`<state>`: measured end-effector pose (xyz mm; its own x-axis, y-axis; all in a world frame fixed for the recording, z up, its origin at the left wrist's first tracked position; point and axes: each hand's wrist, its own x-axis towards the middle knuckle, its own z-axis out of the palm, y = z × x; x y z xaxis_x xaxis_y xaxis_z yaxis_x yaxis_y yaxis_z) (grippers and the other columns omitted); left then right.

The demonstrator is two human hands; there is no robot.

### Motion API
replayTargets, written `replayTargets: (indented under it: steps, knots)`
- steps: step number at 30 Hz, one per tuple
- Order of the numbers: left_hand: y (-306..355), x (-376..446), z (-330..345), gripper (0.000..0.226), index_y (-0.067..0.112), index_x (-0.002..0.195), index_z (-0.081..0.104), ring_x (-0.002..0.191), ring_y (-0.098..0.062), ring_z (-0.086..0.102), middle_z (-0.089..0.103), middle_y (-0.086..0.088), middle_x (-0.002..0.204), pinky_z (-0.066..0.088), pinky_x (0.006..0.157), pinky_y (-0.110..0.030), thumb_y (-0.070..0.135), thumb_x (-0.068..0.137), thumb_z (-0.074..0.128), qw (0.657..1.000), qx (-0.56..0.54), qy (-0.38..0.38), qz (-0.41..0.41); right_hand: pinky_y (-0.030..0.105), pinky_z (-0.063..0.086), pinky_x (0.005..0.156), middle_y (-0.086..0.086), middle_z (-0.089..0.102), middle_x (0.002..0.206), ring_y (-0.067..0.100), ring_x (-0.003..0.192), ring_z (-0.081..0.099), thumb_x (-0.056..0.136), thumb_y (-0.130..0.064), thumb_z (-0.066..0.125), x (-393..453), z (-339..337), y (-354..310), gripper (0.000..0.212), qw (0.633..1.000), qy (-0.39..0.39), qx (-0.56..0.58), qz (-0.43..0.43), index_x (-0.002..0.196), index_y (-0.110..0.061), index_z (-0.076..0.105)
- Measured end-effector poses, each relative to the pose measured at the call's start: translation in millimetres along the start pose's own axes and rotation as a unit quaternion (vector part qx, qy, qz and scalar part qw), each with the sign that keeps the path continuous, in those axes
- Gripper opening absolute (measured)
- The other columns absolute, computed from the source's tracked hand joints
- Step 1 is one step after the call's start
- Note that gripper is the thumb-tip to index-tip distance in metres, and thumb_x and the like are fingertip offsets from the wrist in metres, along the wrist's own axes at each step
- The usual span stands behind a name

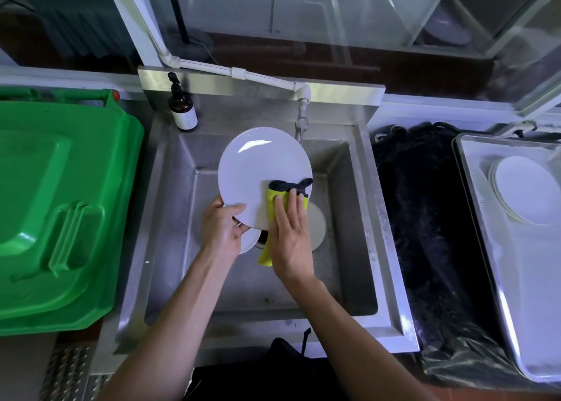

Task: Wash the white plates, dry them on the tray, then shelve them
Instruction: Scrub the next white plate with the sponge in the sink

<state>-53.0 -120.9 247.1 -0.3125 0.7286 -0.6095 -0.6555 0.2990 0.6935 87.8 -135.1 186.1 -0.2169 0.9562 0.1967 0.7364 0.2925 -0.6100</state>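
**Plate held over the sink, cloth pressed to its face**

The left hand pinches the lower rim of a white plate, tilted above the steel sink, thumb on top. The right hand lies flat, fingers straight, pressing a yellow-and-dark cloth against the plate's lower right. Bare basin floor shows on both sides. Beneath the hands, more plates are largely hidden, perhaps two. The tap stands just behind the plate's upper edge. To the right, stacked plates rest in a tray cut off by the frame. A green bin lid borders the sink's left side.
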Motion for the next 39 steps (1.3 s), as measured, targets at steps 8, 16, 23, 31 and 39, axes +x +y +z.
replayTargets:
  steps: [8, 16, 23, 31, 39]
  knots:
    - [11, -1, -18, 0.045, 0.009, 0.119, 0.068, 0.096, -0.029, 0.07, 0.074, -0.008, 0.11, 0.059, 0.086, -0.046, -0.016, 0.085, 0.052, 0.999, 0.033, -0.041, 0.015, 0.045, 0.01, 0.127, 0.011, 0.007, 0.169, 0.027, 0.156, -0.006, 0.108, -0.01, 0.036, 21, 1, -3, 0.055, 0.992, 0.072, 0.048, 0.093, 0.161, -0.01, 0.019]
    - [22, 2, -37, 0.042, 0.015, 0.103, 0.072, 0.098, -0.03, 0.069, 0.074, -0.011, 0.113, 0.058, 0.079, -0.043, -0.016, 0.084, 0.051, 0.994, 0.068, -0.088, 0.008, 0.043, 0.019, 0.125, 0.004, -0.001, 0.17, 0.02, 0.157, -0.007, 0.111, -0.018, 0.035, 36, -16, -7, 0.054, 0.991, 0.07, 0.043, 0.103, 0.162, -0.017, 0.017]
    - [25, 3, -40, 0.033, 0.012, 0.093, 0.074, 0.084, -0.03, 0.068, 0.074, -0.01, 0.097, 0.055, 0.08, -0.046, -0.005, 0.066, 0.064, 0.988, 0.118, -0.104, 0.01, 0.034, 0.016, 0.125, 0.005, -0.001, 0.17, 0.016, 0.156, -0.001, 0.11, -0.019, 0.034, 49, -36, -4, 0.056, 0.985, 0.072, 0.085, 0.135, 0.162, -0.022, 0.014]
    - [39, 15, -50, 0.038, 0.001, 0.094, 0.07, 0.085, -0.038, 0.066, 0.074, -0.018, 0.094, 0.056, 0.078, -0.049, 0.0, 0.057, 0.065, 0.971, 0.205, -0.125, 0.016, 0.015, 0.016, 0.115, 0.003, 0.025, 0.166, 0.016, 0.153, 0.021, 0.109, -0.02, 0.04, 63, -52, -7, 0.053, 0.975, 0.067, 0.135, 0.162, 0.16, -0.014, 0.024]
    - [48, 19, -51, 0.04, 0.008, 0.097, 0.075, 0.087, -0.035, 0.07, 0.077, -0.014, 0.099, 0.058, 0.075, -0.047, 0.003, 0.058, 0.066, 0.951, 0.266, -0.153, 0.046, 0.04, 0.048, 0.084, 0.005, 0.067, 0.113, 0.029, 0.102, 0.06, 0.105, -0.026, 0.045, 77, -64, -26, 0.039, 0.958, 0.086, 0.168, 0.217, 0.143, -0.031, 0.04]
